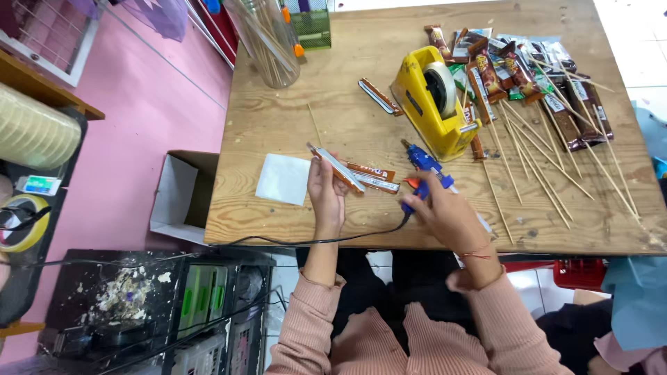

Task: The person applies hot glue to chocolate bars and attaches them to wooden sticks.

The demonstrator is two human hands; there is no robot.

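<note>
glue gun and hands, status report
Left hand holds a snack packet over the table. Right hand grips the glue gun. Tape dispenser close behind.

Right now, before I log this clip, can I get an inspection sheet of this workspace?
Surface: wooden table, worn, scuffed.
Job's things: blue glue gun; snack bar on a stick; two more bars beside it.
Clutter: yellow tape dispenser, pile of wrapped bars, bamboo skewers, white paper square, clear jar of sticks.
Hands: left hand holds the bar; right hand grips the glue gun.
Cables: black cord along the table edge.
Surroundings: pink floor, open cardboard box.
</note>
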